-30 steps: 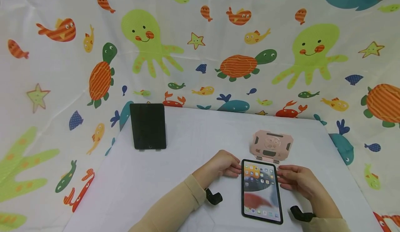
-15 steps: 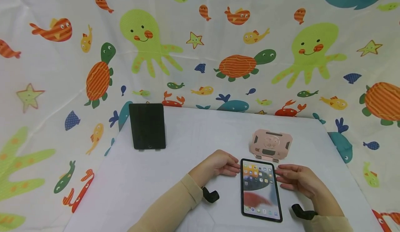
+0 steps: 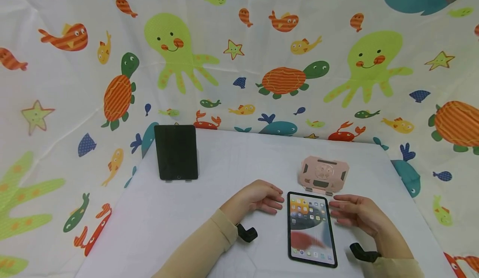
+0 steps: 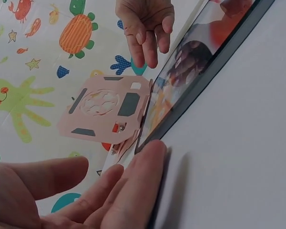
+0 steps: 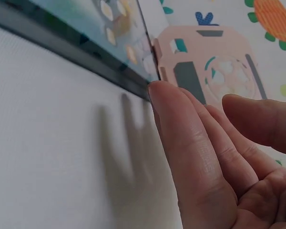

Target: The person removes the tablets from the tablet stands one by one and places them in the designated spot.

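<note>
A lit tablet (image 3: pixel 312 230) with a dark rim and rows of app icons stands in portrait in front of a pink folding tablet stand (image 3: pixel 338 176). My left hand (image 3: pixel 258 197) is off the tablet's left edge with relaxed fingers, a small gap between them in the head view. On the other side, my right hand (image 3: pixel 361 213) has its fingertips right at the tablet's upper right edge, thumb apart. In the right wrist view the stand's cut-out plate (image 5: pixel 200 62) shows behind the tablet. Neither hand grips anything.
A second tablet (image 3: pixel 176 153) with a dark screen stands upright on small feet at the back left of the white table (image 3: pixel 232 157). A curtain (image 3: pixel 224 20) printed with sea animals hangs behind and beside the table.
My left hand has drawn slightly left, away from the tablet's edge. The right hand has hardly moved. Tablet and stand keep their places, apart from a slight shift of the head view.
</note>
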